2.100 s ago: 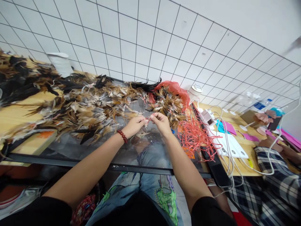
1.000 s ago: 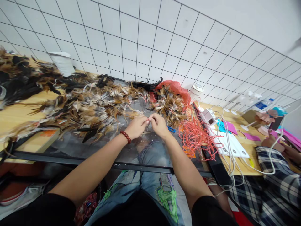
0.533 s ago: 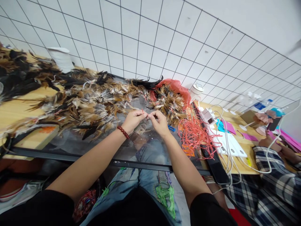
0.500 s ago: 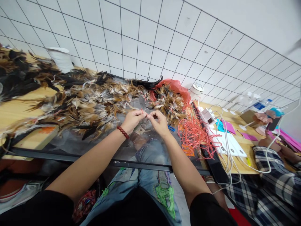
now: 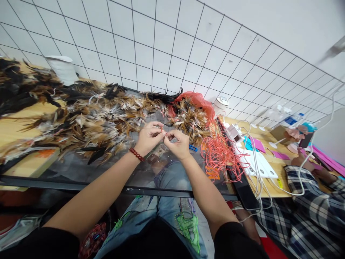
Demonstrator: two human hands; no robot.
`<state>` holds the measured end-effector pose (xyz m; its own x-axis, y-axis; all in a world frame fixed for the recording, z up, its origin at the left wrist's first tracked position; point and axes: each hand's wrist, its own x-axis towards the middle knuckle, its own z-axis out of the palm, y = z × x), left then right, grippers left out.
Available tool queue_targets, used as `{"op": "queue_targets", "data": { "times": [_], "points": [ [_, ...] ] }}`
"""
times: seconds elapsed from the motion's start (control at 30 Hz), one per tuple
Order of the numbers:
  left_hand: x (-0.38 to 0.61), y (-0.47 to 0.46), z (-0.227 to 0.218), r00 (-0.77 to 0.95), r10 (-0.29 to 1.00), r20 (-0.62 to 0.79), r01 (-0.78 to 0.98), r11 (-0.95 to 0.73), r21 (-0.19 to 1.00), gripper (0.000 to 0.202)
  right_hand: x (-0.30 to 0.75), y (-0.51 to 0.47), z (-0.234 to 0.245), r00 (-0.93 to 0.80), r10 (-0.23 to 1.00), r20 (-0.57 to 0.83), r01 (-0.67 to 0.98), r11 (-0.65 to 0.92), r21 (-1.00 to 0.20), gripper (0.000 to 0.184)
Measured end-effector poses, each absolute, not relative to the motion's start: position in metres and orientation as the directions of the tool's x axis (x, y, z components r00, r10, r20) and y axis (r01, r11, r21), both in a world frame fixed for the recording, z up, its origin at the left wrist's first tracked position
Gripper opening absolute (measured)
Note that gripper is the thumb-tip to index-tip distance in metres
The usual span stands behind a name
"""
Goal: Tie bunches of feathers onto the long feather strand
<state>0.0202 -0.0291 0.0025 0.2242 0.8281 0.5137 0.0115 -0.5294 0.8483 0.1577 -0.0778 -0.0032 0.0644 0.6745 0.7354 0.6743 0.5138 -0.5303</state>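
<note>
Just above the dark, see-through work surface (image 5: 172, 187), my left hand (image 5: 151, 136) and my right hand (image 5: 178, 142) meet with fingertips pinched together. A thin red cord (image 5: 161, 128) sticks up from the left fingertips; the part between the two hands is too small to make out. A beaded bracelet (image 5: 136, 154) circles my left wrist. Behind my hands lie a long heap of brown and black feathers (image 5: 94, 118) and a round feather bunch (image 5: 192, 120) against a red plastic bag (image 5: 202, 102). A tangle of red cords (image 5: 222, 154) lies to the right.
A blue clip-like piece (image 5: 193, 148) lies by my right hand. Farther right are a black phone (image 5: 246, 192), white cables (image 5: 260, 172), a white power bank-like slab (image 5: 258, 167) and a lidded cup (image 5: 221, 105). A co-worker's plaid sleeve (image 5: 303, 180) is at far right. A wire grid (image 5: 161, 46) stands behind.
The whole view has shifted slightly. My hands stay together at the red cord; the right fingertips have moved slightly closer under the left ones.
</note>
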Motion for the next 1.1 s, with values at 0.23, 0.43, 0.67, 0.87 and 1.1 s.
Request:
{"op": "queue_targets", "data": {
  "times": [0.23, 0.43, 0.67, 0.87, 1.1],
  "points": [
    [0.017, -0.028, 0.002, 0.173, 0.744, 0.645, 0.155, -0.667, 0.729, 0.011, 0.156, -0.078, -0.002, 0.023, 0.595, 0.803, 0.737, 0.532, -0.416, 0.012],
    [0.020, -0.032, 0.001, 0.225, 0.740, 0.634, 0.066, -0.661, 0.747, 0.010, 0.162, -0.076, -0.008, 0.045, 0.552, 0.833, 0.756, 0.526, -0.390, 0.009],
    [0.017, -0.035, -0.002, 0.192, 0.673, 0.714, 0.122, -0.738, 0.663, 0.014, 0.152, -0.078, -0.013, -0.009, 0.549, 0.836, 0.728, 0.576, -0.371, 0.009],
    [0.019, -0.033, -0.007, 0.160, 0.837, 0.523, -0.070, -0.519, 0.852, 0.017, 0.151, -0.083, 0.001, 0.098, 0.656, 0.749, 0.565, 0.583, -0.584, 0.015],
    [0.023, -0.038, 0.000, 0.120, 0.894, 0.431, -0.181, -0.407, 0.895, 0.020, 0.153, -0.077, -0.003, 0.199, 0.760, 0.619, 0.417, 0.506, -0.755, 0.018]
  ]
}}
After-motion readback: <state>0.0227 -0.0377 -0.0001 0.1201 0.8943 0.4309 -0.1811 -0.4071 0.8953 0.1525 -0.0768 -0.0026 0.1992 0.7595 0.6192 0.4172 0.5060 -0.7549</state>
